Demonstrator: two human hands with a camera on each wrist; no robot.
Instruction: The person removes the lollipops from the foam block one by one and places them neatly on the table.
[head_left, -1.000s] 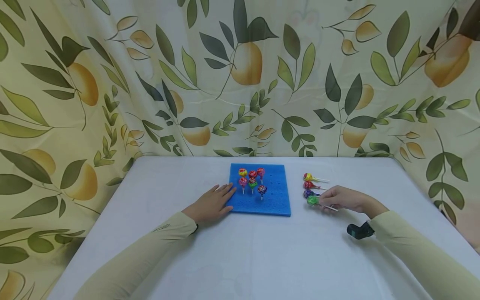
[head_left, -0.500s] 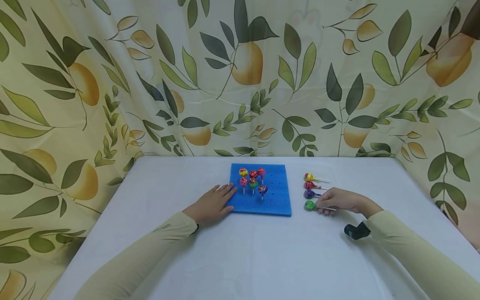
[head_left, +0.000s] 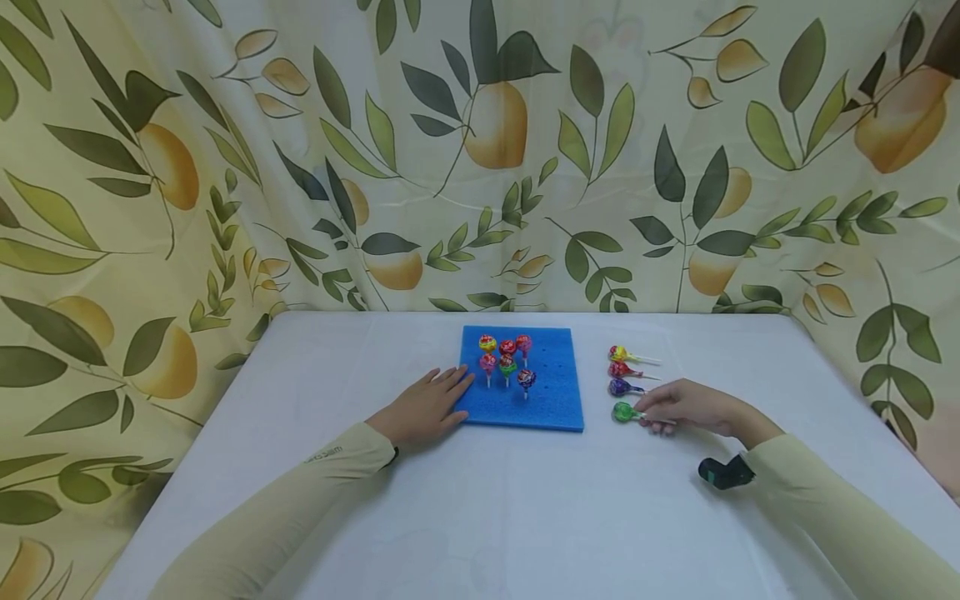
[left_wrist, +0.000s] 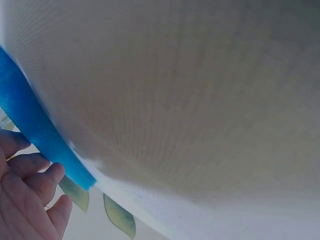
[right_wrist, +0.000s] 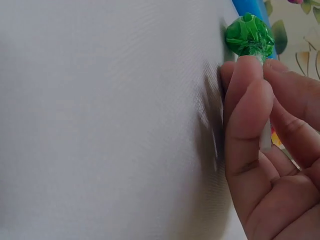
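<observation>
My right hand (head_left: 686, 407) pinches the white stick of a green-wrapped lollipop (head_left: 624, 412), low at the table top. In the right wrist view, the thumb and fingers meet just below the green wrapper (right_wrist: 250, 35). My left hand (head_left: 422, 410) rests on the left edge of a blue foam board (head_left: 555, 408), its fingers spread. Several wrapped lollipops stand upright in the board, among them a yellow one (head_left: 487, 343), a pink one (head_left: 488, 363) and a dark multicoloured one (head_left: 527, 379). The left wrist view shows the fingers beside the board's edge (left_wrist: 42, 130).
Lying on the white table (head_left: 495, 500), above the green one, are a yellow lollipop (head_left: 618, 353), a red lollipop (head_left: 618, 369) and a purple lollipop (head_left: 619, 387). Their sticks point right. A patterned curtain (head_left: 420, 208) hangs behind the table.
My right hand has brought the green lollipop slightly nearer to me, away from the purple one, and its fingers have slid back along the stick. The left hand has stayed on the board.
</observation>
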